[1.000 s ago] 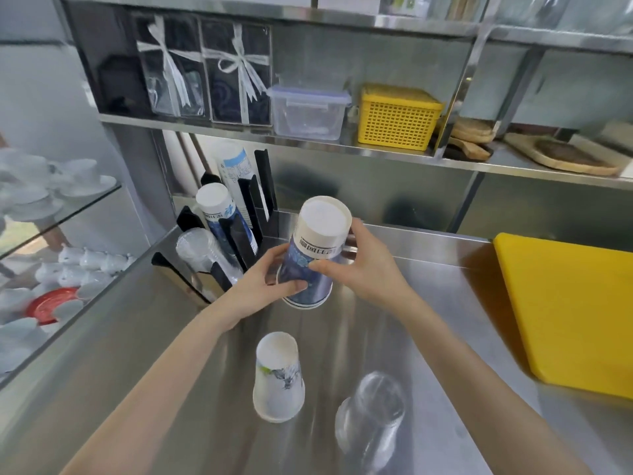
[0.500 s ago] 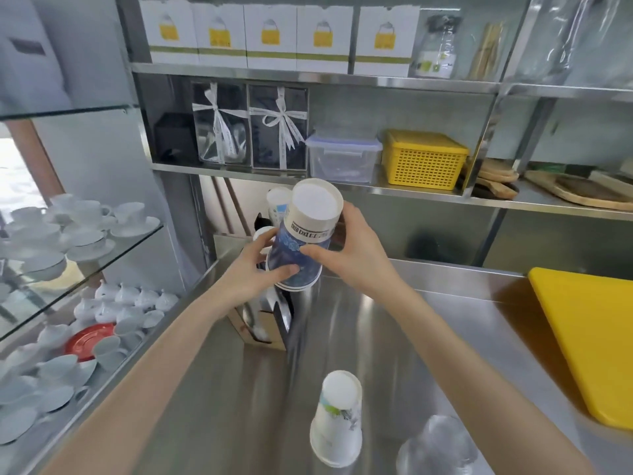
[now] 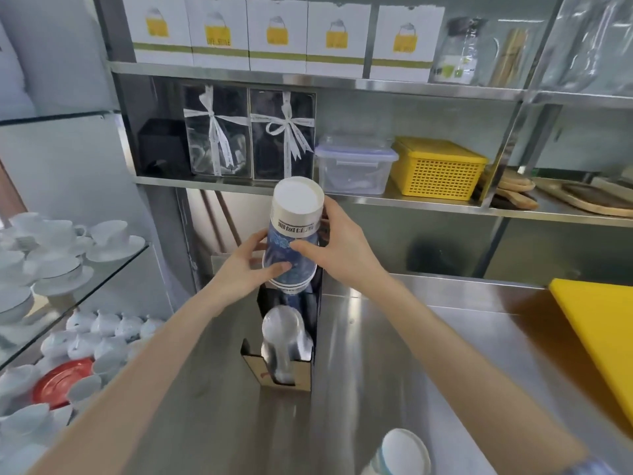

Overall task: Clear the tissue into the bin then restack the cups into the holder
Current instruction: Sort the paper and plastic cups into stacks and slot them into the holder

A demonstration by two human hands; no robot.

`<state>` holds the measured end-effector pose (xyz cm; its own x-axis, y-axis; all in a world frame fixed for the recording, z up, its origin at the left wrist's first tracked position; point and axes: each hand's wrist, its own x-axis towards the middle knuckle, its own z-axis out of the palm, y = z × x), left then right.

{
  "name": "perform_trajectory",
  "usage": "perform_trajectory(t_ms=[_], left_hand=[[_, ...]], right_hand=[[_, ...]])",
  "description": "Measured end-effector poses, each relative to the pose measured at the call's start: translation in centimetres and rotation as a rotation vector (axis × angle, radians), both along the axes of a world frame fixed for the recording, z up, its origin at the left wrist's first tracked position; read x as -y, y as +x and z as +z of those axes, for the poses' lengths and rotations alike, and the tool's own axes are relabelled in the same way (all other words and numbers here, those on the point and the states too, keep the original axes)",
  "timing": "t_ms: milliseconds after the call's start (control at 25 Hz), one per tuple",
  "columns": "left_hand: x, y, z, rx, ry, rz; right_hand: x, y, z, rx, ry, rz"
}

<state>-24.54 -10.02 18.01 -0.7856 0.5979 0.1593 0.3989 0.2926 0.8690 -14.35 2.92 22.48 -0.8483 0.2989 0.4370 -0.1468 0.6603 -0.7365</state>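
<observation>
A steel bench (image 3: pixel 394 354) fills the lower frame. At centre, a black cup holder (image 3: pixel 310 323) stands on it. Above the holder, the left hand (image 3: pixel 245 269) and right hand (image 3: pixel 342 250) both grip an inverted blue-patterned paper cup stack (image 3: pixel 294 241); its banded lettering is unreadable. Another white cup (image 3: pixel 402 452) sits bottom centre.

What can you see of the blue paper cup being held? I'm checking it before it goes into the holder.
The blue paper cup is upside down, its white base facing the camera and tilted slightly. A cream band with dark lettering rings the base end; below it is a blue floral print, with white rings at the rim. Both hands hold it: the left hand on its side, the right hand opposite. It sits directly above the black cup holder.
</observation>
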Motion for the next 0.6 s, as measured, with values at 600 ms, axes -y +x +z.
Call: perform_trajectory(t_ms=[600], left_hand=[[-1.9,-3.6,-5.8,0.010,-0.109,-0.047]], right_hand=[[-2.3,-4.7,-8.8,0.340,0.075,0.017]])
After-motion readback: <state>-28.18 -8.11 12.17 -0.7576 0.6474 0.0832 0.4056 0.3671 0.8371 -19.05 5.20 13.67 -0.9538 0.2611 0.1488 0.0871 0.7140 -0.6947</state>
